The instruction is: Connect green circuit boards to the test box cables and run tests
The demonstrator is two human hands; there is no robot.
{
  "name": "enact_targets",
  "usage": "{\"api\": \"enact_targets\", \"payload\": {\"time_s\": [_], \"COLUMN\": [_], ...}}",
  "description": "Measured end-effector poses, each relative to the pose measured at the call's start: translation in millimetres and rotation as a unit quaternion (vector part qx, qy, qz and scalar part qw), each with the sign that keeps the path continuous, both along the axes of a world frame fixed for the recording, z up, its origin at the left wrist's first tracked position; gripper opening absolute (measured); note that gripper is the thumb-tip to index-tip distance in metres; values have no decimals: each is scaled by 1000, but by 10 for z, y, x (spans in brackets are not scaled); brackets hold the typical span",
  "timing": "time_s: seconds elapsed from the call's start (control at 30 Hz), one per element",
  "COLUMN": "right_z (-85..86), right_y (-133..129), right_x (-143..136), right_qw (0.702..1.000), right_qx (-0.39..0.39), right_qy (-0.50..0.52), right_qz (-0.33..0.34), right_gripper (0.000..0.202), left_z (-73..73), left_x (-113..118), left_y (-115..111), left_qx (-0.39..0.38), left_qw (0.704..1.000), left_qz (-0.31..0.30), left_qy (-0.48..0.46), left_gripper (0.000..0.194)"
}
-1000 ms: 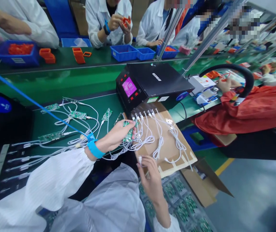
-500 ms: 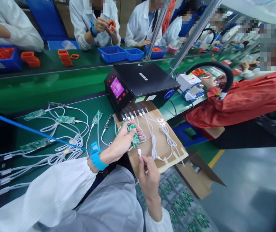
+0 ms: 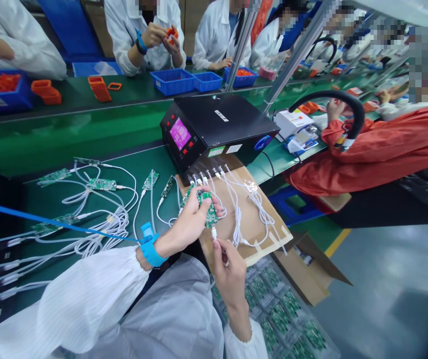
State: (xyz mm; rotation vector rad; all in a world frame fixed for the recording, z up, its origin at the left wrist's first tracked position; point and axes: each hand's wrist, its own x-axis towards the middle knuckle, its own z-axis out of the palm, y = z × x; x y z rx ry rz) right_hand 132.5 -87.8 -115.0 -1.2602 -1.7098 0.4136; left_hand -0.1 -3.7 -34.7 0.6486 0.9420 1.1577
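My left hand [image 3: 190, 217] is closed on a green circuit board [image 3: 210, 214], thumb across its face, above a sheet of brown cardboard [image 3: 251, 199]. My right hand [image 3: 230, 269] pinches a white cable plug [image 3: 214, 233] at the lower end of that board. The plug meets the board's edge; how far it is in I cannot tell. A blue wrist strap [image 3: 152, 251] with a cord circles my left wrist. Behind my hands stands a black tester box [image 3: 221, 124] with a lit pink screen [image 3: 180, 133]. White cables [image 3: 237, 224] run from its front over the cardboard.
Several wired circuit boards [image 3: 102, 184] and tangled white cables [image 3: 105, 224] lie to the left. Below my right arm is a clear tray [image 3: 274, 304] of boards, beside an open carton [image 3: 307, 279]. A person in a red coat [image 3: 386, 149] sits at right; others work across the line.
My right hand has moved slightly up and left, bringing the plug against the board's end. My left hand still holds the board. The red-coated person's hand has shifted.
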Motion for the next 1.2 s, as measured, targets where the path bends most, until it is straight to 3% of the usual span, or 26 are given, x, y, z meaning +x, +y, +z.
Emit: {"api": "enact_targets", "payload": {"time_s": [0.23, 0.47, 0.77, 0.97, 1.07, 1.2], "right_z": [18, 60, 46, 94, 39, -125], "right_y": [2, 8, 26, 77, 32, 5], "right_x": [33, -14, -85, -76, -26, 19], "right_qw": [999, 998, 996, 997, 997, 988], "right_qx": [-48, -51, -71, -46, -39, -59], "right_qy": [16, 34, 59, 58, 63, 89], "right_qz": [19, 9, 6, 5, -21, -108], "right_gripper": [18, 20, 21, 19, 21, 27], "left_z": [-86, -134, -75, -199, -236, -221], "left_x": [-9, -21, -8, 0, 10, 37], "left_y": [-63, -90, -86, 26, 42, 40], "left_qx": [96, 123, 91, 71, 62, 89], "left_qw": [993, 985, 990, 994, 988, 979], "left_qz": [-27, -40, -19, 3, 44, 84], "left_qy": [65, 110, 107, 86, 133, 164], "left_gripper": [19, 18, 22, 34, 43, 45]}}
